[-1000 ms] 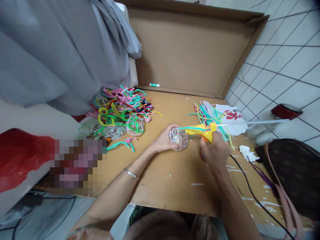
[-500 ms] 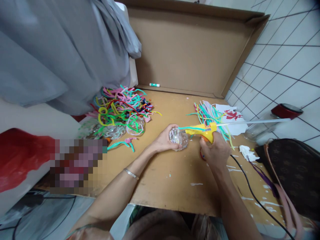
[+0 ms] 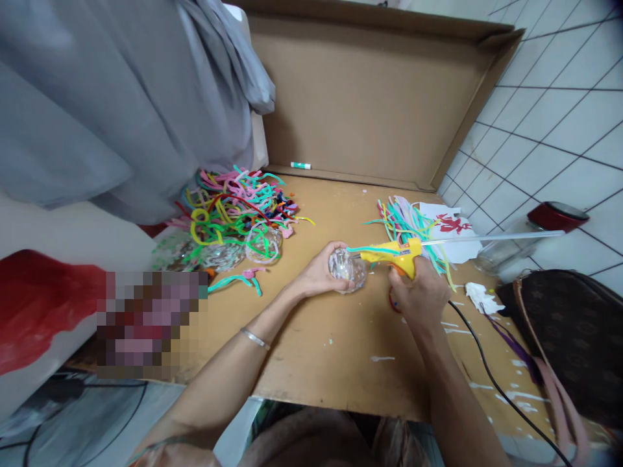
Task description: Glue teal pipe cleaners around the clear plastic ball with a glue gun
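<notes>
My left hand [image 3: 324, 272] is closed round a clear plastic ball [image 3: 351, 272] above the middle of the table. In my right hand [image 3: 422, 288] is a yellow glue gun [image 3: 389, 251], its nozzle at the ball's upper right side. A long clear glue stick [image 3: 491, 239] sticks out of the gun's back end. One turquoise pipe cleaner [image 3: 367, 249] runs along the top of the gun toward the ball. Red handles [image 3: 394, 301], partly hidden, show beside my right hand.
Heaped pipe cleaners [image 3: 233, 207] lie at the left, a smaller bunch [image 3: 406, 217] at the back right. A cardboard sheet [image 3: 360, 97] stands behind. At the right are a glass jar [image 3: 511, 250], a brown bag [image 3: 579, 344] and a black cord [image 3: 481, 353].
</notes>
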`<state>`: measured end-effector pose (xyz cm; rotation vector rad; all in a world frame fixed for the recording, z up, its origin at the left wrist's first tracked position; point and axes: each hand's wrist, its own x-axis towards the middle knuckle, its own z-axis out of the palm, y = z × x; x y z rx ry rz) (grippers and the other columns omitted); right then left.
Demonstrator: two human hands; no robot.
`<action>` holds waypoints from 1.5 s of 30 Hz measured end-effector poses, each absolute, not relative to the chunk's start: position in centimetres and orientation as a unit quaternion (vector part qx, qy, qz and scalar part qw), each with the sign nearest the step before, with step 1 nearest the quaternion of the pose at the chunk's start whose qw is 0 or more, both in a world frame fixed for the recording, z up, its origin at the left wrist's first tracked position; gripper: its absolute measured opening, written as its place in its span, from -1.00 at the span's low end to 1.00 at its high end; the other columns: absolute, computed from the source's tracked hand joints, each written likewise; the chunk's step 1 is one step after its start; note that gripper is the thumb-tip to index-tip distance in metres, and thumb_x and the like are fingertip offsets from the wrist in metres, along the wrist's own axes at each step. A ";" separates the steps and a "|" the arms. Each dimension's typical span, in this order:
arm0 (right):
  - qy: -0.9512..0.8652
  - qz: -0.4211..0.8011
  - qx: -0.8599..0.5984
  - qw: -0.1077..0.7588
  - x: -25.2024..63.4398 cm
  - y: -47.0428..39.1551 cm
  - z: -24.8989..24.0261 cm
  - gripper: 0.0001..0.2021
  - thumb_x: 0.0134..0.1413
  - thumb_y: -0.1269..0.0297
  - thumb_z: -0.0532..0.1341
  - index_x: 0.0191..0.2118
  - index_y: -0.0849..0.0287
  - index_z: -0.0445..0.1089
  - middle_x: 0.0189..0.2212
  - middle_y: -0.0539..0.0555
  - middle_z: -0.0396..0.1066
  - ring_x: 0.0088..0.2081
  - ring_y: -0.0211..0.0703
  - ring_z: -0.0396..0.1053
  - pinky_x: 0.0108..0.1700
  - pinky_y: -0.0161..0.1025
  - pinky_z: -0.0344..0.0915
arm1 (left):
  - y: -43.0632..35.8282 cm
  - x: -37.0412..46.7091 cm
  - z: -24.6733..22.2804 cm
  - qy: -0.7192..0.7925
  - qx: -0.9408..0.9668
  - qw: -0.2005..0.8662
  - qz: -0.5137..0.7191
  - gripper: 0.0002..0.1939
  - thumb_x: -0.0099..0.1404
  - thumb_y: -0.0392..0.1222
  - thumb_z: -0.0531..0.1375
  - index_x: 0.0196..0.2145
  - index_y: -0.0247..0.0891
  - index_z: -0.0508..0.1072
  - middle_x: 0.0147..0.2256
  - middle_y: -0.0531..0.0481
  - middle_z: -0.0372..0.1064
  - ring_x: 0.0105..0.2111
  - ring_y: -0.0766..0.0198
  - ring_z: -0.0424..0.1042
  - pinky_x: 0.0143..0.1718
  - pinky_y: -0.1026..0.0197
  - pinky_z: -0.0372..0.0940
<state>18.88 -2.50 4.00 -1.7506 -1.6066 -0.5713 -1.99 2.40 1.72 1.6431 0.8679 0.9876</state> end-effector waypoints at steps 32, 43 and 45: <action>-0.571 0.019 -0.747 0.340 20.2 -3.0 4.1 -0.64 -0.13 -0.14 0.07 -0.52 0.06 0.04 -0.54 0.00 0.22 -0.47 -0.17 0.13 -0.40 -0.23 0.05 | 2.5 -2.1 1.9 0.359 0.674 0.502 0.406 -0.21 -0.16 -0.21 0.40 0.02 -0.23 0.15 -0.18 0.00 0.29 -0.21 0.23 0.32 -0.14 0.21 0.23; -0.558 -0.036 -0.814 0.157 22.6 -5.5 -0.6 -0.70 -0.02 0.04 0.17 -0.34 0.21 0.30 -0.36 0.19 0.38 -0.32 -0.04 0.31 -0.36 -0.22 0.12 | 2.8 -2.3 1.4 0.372 0.697 0.462 0.404 -0.19 -0.15 -0.13 0.40 0.05 -0.23 0.18 -0.17 -0.02 0.29 -0.18 0.18 0.32 -0.07 0.14 0.23; -0.565 -0.063 -0.808 0.152 22.6 -5.3 -0.9 -0.67 0.00 0.01 0.18 -0.33 0.23 0.31 -0.36 0.20 0.38 -0.31 -0.01 0.32 -0.34 -0.20 0.14 | 2.9 -2.3 1.3 0.371 0.698 0.460 0.404 -0.18 -0.15 -0.12 0.40 0.05 -0.23 0.18 -0.17 -0.02 0.29 -0.18 0.19 0.32 -0.08 0.15 0.23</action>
